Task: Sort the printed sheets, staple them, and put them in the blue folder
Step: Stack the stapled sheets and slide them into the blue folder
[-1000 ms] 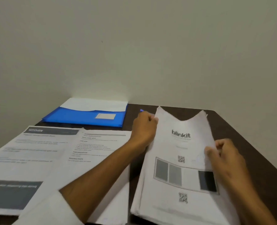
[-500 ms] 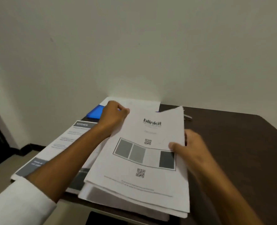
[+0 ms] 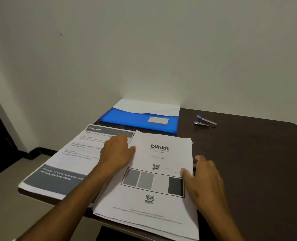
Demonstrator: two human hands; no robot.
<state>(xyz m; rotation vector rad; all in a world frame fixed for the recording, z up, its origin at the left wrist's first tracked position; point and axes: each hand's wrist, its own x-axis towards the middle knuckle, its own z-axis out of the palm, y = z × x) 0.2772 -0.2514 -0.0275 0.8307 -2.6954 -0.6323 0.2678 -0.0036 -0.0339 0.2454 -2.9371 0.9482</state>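
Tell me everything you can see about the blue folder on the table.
The blue folder lies flat at the far edge of the dark table, against the wall. It looks like glossy translucent plastic, with a pale rectangular label window on its front. White paper shows above its front cover. Neither hand touches it; the stapler lies apart to its right, and the printed sheets sit just in front of it.

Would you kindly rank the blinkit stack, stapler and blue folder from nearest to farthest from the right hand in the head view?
1. Blinkit stack: touching the right hand, on its left.
2. Stapler: beyond the hand, towards the wall.
3. Blue folder: far back, to the left.
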